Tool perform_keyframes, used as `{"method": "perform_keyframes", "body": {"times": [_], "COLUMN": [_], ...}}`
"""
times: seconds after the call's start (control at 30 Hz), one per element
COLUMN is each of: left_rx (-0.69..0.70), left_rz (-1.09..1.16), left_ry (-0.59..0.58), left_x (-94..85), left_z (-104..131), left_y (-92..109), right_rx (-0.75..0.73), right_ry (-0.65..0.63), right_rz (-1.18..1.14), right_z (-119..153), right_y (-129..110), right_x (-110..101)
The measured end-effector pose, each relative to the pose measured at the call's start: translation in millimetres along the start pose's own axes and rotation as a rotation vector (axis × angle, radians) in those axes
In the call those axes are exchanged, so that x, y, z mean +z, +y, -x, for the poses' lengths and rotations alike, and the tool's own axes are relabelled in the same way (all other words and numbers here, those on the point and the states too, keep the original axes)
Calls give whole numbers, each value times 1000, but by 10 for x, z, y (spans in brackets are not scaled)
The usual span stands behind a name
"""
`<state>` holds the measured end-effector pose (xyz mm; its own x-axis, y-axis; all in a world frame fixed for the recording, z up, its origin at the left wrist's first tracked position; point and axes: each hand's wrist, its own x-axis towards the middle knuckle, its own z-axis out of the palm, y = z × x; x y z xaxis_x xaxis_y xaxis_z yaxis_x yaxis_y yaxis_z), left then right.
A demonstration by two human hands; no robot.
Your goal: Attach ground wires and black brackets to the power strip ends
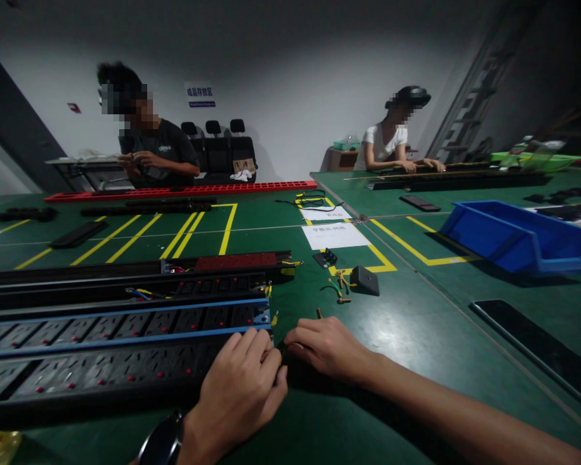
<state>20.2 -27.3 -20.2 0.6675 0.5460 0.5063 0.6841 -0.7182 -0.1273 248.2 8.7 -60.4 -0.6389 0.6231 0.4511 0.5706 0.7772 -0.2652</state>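
Observation:
My left hand (pixel 242 381), with a watch (pixel 162 439) on its wrist, is closed at the right end of the nearest black power strip (pixel 101 378). Its thumb and fingers press together, and what they pinch is hidden. My right hand (pixel 326 345) is closed just to the right, its fingertips almost meeting those of the left. A thin brass-coloured piece (pixel 319 313) sticks up behind its fingers; whether it is gripped cannot be made out. Beyond the near strip lies a blue-edged power strip (pixel 126 326) with red dots along it and a yellow wire end.
Further strips (pixel 237 261) with loose wires lie behind. Small brass fittings with wires (pixel 341 287) lie beside a dark square block (pixel 365 280). A blue bin (pixel 518 239) and a dark phone-like slab (pixel 537 349) are at right. Two people (pixel 157 148) work across the green table (pixel 416 361).

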Motion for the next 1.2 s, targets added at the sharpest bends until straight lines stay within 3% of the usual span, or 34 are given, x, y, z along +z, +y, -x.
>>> {"method": "perform_keyframes", "body": {"times": [0.33,0.73,0.9,1.0,1.07,1.2], "left_rx": [-17,-1,-8,-13,-8,-14], "left_rz": [-15,-3,19,35,46,52], "left_ry": [3,4,0,-2,-4,-6], "left_x": [45,21,16,17,18,22], "left_z": [19,18,16,12,11,20], "left_y": [4,-8,-14,-19,-22,-25], "right_rx": [-82,-98,54,178,191,147], "right_ry": [68,105,251,341,271,-54], "right_rz": [78,15,-195,-122,-11,102], "right_z": [17,-3,-7,26,52,82], "right_y": [9,-23,23,229,387,559], "right_x": [46,23,-98,-208,-288,-424]}}
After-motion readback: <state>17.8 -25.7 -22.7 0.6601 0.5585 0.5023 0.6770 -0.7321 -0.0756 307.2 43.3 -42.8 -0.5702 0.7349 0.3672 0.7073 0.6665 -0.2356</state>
